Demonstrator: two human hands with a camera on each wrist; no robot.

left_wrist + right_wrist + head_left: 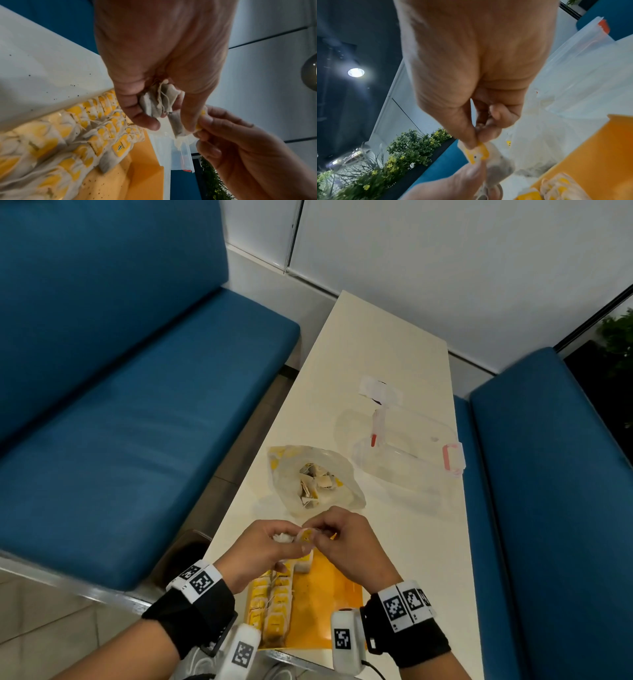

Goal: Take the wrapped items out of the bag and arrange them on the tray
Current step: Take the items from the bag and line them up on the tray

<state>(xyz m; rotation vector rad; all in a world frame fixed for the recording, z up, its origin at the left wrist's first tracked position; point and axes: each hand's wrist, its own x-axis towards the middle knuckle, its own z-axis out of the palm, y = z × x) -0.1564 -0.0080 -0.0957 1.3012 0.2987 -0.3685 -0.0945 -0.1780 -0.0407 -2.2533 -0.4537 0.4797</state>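
Observation:
Both hands meet above the far end of the orange tray point(329, 604). My left hand point(274, 542) grips a small bunch of grey tea bags point(159, 101) with tangled strings in its curled fingers. My right hand point(337, 534) pinches the yellow tag point(477, 151) of one tea bag point(178, 127) that hangs from the bunch. Rows of tea bags with yellow tags point(270, 601) lie along the tray's left side. The clear plastic bag point(315, 477) lies open just beyond my hands, with several tea bags inside.
A clear plastic container with red latches point(411, 446) stands on the white table point(394, 354) at the right, behind the bag. Blue benches point(137, 422) flank the narrow table on both sides. The tray's right half is bare orange surface.

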